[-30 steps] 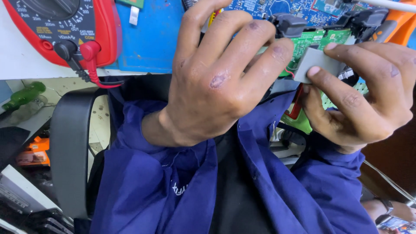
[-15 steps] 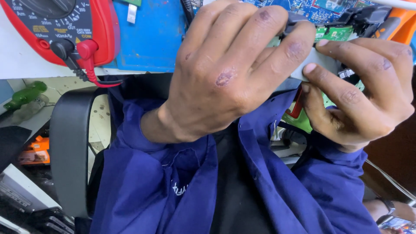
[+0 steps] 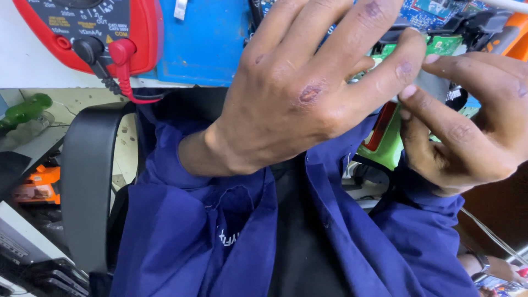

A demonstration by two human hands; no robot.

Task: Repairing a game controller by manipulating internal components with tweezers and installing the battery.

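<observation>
My left hand (image 3: 297, 93) fills the middle of the view, back towards me, fingers stretched to the right. Its fingertips lie on a small grey flat part (image 3: 434, 85), and its thumb is hidden. My right hand (image 3: 467, 137) meets it from the right and pinches the same grey part between thumb and forefinger. Both hands hover above my lap, just in front of a green circuit board (image 3: 445, 44) that they largely cover. Blue sleeves cover both wrists.
A red multimeter (image 3: 82, 27) with a red plug and a black one lies at the top left beside a blue mat (image 3: 203, 38). A black chair armrest (image 3: 88, 181) curves down the left. A green tool handle (image 3: 25, 110) and an orange object (image 3: 38, 184) lie lower left.
My left hand has moved right, and its fingers now cover most of the grey part that showed openly in my right hand. The view has drawn closer to both hands.
</observation>
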